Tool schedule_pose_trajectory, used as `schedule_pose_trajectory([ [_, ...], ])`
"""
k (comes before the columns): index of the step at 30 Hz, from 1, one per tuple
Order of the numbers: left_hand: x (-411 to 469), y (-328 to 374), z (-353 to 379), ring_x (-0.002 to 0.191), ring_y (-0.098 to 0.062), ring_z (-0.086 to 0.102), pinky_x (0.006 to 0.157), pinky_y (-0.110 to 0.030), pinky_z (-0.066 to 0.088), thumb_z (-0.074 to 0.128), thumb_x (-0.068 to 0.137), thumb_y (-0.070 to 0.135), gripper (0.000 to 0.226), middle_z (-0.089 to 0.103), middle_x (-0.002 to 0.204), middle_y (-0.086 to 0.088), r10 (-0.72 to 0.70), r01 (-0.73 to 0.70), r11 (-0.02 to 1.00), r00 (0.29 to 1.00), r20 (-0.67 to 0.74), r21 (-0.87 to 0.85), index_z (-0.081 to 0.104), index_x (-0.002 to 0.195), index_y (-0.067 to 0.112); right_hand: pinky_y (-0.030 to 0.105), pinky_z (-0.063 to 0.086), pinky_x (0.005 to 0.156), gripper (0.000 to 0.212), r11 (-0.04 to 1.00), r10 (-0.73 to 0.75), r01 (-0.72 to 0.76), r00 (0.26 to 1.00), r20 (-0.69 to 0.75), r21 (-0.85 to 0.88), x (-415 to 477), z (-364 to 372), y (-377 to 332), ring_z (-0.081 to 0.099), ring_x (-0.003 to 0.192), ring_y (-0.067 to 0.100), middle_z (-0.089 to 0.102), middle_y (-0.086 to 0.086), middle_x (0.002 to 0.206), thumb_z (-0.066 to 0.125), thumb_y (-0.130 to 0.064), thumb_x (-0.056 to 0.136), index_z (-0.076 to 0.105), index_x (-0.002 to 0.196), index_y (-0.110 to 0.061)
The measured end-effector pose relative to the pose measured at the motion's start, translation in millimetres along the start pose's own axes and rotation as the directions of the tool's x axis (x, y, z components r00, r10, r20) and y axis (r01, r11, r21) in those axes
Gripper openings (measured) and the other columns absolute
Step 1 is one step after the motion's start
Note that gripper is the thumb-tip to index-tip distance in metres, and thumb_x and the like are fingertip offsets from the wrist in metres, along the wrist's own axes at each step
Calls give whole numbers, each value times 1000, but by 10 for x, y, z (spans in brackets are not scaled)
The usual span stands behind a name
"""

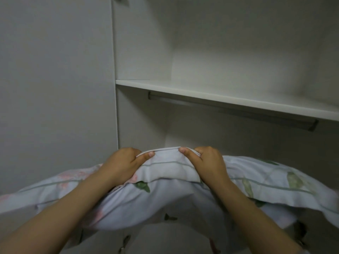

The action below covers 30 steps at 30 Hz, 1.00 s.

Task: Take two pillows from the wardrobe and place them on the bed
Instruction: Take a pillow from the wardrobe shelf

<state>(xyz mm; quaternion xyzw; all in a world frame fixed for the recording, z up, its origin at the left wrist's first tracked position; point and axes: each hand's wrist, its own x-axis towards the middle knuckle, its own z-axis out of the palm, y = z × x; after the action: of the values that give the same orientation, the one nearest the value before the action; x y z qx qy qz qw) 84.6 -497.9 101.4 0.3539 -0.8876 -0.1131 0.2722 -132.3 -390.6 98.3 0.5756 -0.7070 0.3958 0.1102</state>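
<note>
In front of the open wardrobe [143, 52] I see my left hand [124, 165] and my right hand [206, 165] both clenched on the top edge of one flowered pillow [170, 202], thumbs pressing the fabric. The pillow hangs under the white shelf [220, 94] and its dark rail [233, 110]. I can read no label or writing.

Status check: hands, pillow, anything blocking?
Both hands, left and right, gripping floral pillow by its top edge. Pillow at wardrobe opening, below shelf. Nothing blocking.
</note>
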Motion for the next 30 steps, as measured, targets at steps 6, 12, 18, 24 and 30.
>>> schedule_pose_trajectory([
  [6, -330, -279, -305, 53, -19, 46, 57, -31, 33, 36, 88, 57, 59, 48, 53, -7, -67, 67, 998, 998, -14, -2, 44, 50, 12, 36, 33, 51, 74, 991, -2, 2, 1000, 3, 137, -16, 209, -468, 35, 45, 19, 27, 2, 41, 42, -80, 67, 27, 44, -11],
  [12, -769, -663, -594, 55, -19, 50, 57, -27, 39, 36, 88, 58, 62, 53, 54, -9, -184, 183, 982, 983, -17, -51, 48, 55, 7, 34, 31, 49, 70, 973, -30, 16, 998, 58, 230, -76, 570, -896, 30, 40, 14, 24, 0, 39, 55, -67, 74, 25, 42, -13],
  [18, -1248, -1110, -808, 53, -15, 48, 58, -30, 41, 52, 89, 44, 45, 53, 53, -2, -286, 268, 956, 944, -163, -121, 54, 61, 8, 33, 30, 49, 68, 968, -100, 55, 979, 177, 244, -226, 1004, -1298, 29, 39, 12, 24, 2, 40, 54, -68, 73, 26, 42, -14],
  [24, -1605, -1536, -1077, 68, -3, 58, 58, -4, 38, 63, 84, 20, 7, 69, 77, 2, -509, 410, 856, 771, -382, -314, 69, 85, 15, 33, 29, 51, 70, 970, -149, 84, 948, 280, 230, -358, 1374, -1716, 30, 42, 14, 27, 6, 38, 56, -67, 75, 25, 42, -13],
  [30, -1673, -1838, -1349, 77, -12, 60, 75, -16, 49, 66, 81, 18, 24, 65, 95, -3, -553, 434, 833, 656, -514, -342, 61, 104, 13, 35, 33, 52, 69, 971, -176, 102, 916, 362, 215, -498, 1636, -2061, 34, 46, 18, 24, 7, 39, 58, -63, 77, 25, 44, -13],
])
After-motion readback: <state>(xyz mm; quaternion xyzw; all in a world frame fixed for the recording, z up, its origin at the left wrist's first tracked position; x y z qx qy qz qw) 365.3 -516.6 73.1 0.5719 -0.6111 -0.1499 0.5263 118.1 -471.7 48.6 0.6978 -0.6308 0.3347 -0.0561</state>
